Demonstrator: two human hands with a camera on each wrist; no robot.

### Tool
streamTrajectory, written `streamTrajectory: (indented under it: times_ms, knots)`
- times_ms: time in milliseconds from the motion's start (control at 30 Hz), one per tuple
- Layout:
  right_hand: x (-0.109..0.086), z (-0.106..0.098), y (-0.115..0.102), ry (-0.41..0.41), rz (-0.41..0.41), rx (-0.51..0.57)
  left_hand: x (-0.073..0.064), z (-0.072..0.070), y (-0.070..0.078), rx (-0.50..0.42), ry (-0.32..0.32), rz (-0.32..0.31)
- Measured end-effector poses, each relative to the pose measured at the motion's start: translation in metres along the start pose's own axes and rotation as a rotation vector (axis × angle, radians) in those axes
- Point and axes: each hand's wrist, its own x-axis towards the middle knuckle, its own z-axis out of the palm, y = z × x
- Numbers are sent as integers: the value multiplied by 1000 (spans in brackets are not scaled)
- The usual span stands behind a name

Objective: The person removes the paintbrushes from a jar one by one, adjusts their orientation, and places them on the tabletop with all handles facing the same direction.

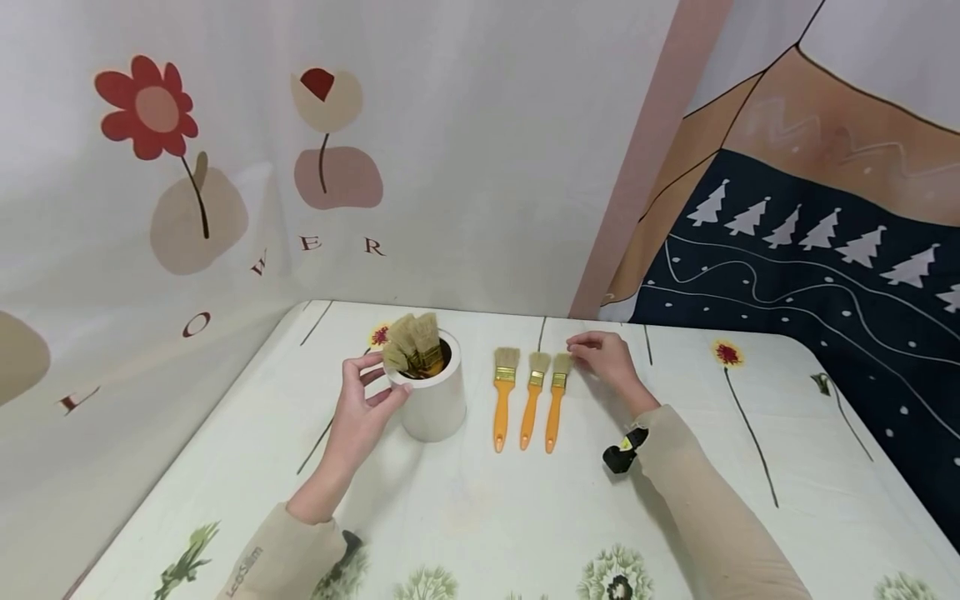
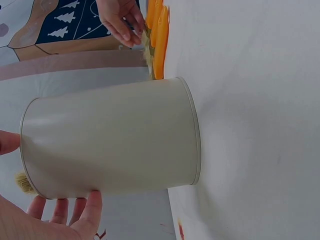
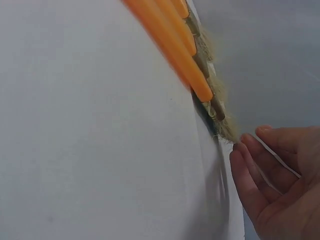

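Now — your left hand (image 1: 360, 417) has its fingers clamped on the can (image 1: 433, 412); your right hand (image 1: 609, 362), fingers loosely parted, could skew the nearest brush (image 1: 555, 408) by snagging its bristles.

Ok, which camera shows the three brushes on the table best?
The head view, where all three brushes show whole, side by side. The left wrist view shows them overlapping; the right wrist view crops their handles.

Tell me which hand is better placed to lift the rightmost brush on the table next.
The right hand seems better placed: it looks empty and is close beside the rightmost brush, while the left hand is busy holding the white container, farther away.
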Motion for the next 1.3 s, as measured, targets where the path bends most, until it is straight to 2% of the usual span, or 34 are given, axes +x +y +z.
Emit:
streamTrajectory:
  times_ms: [233, 867, 1300]
  knots:
    - [-1, -2, -8, -11, -29, 45, 0, 0, 0, -5, 2, 6]
    - [-10, 9, -41, -44, -34, 60, 0, 0, 0, -3, 1, 4]
    - [-17, 16, -57, -63, -82, 79, 0, -1, 0, 0, 0, 3]
